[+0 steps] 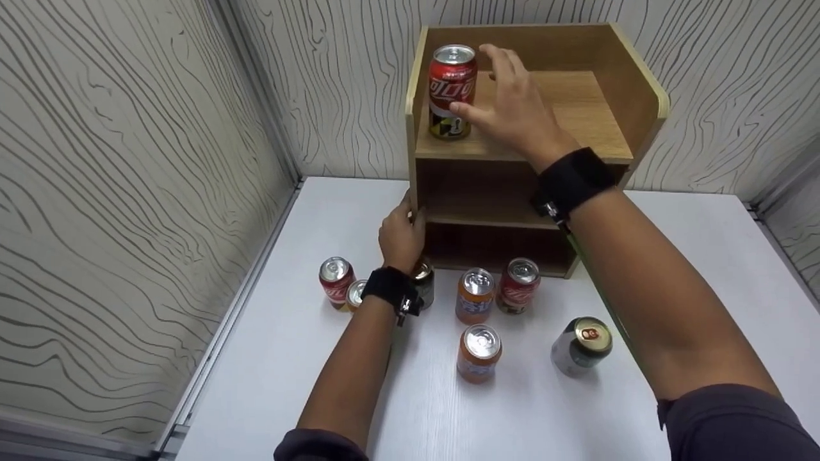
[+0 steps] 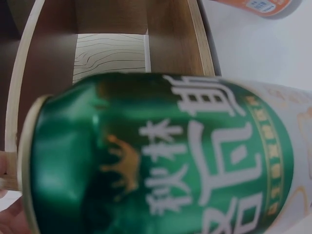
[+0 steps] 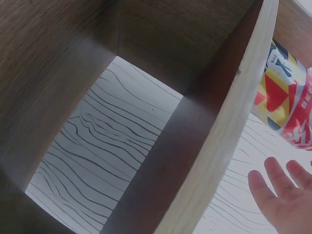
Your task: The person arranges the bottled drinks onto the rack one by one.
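Note:
A red cola can (image 1: 452,73) stands upright at the left of the top level of a wooden shelf (image 1: 570,121). My right hand (image 1: 512,105) is beside it, thumb and fingers spread. In the head view the thumb overlaps the can, while the right wrist view shows the fingers (image 3: 264,187) apart from it. Lower down, my left hand (image 1: 400,238) grips the shelf's left side panel, with the thumb by its front edge. A green can (image 2: 146,151) fills much of the left wrist view, close under that wrist; the head view shows it partly hidden.
On the white table, a red can (image 1: 336,282) and a partly hidden orange can (image 1: 356,296) stand at left. Before the shelf are two orange cans (image 1: 475,301) (image 1: 479,358) and another red can (image 1: 519,288). A green-and-white can (image 1: 580,349) stands to the right.

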The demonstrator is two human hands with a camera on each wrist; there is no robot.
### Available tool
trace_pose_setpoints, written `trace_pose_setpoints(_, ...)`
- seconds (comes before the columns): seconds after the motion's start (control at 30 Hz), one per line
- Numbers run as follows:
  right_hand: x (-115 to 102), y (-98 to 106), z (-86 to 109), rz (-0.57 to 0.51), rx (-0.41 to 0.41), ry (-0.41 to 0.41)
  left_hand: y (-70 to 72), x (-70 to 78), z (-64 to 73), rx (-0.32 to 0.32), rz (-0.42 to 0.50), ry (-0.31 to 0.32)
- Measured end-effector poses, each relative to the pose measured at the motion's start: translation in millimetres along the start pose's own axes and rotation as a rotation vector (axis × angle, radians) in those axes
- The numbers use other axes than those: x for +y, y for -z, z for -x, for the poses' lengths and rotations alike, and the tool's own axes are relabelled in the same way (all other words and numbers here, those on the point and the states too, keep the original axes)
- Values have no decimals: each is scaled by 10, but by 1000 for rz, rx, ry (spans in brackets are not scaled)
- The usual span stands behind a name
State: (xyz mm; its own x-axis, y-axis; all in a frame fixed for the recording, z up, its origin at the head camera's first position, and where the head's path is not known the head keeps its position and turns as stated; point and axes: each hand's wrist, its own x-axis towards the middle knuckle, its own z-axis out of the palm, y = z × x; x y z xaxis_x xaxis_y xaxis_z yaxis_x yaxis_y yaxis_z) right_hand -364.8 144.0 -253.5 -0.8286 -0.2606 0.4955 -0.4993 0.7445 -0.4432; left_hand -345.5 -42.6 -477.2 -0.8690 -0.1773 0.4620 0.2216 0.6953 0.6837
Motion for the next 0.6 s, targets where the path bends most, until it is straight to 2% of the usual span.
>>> trace_pose_setpoints(0.13,39,48,143,5,29,28,-7,15,2,-12,6,11)
trace_pose_setpoints(0.3,81,92,318,1,78,76,-10,12,12,-3,-2,-4)
trace_pose_setpoints(0.6,151,100,616,-43,119,103,-3,-9,17,-7,19,0)
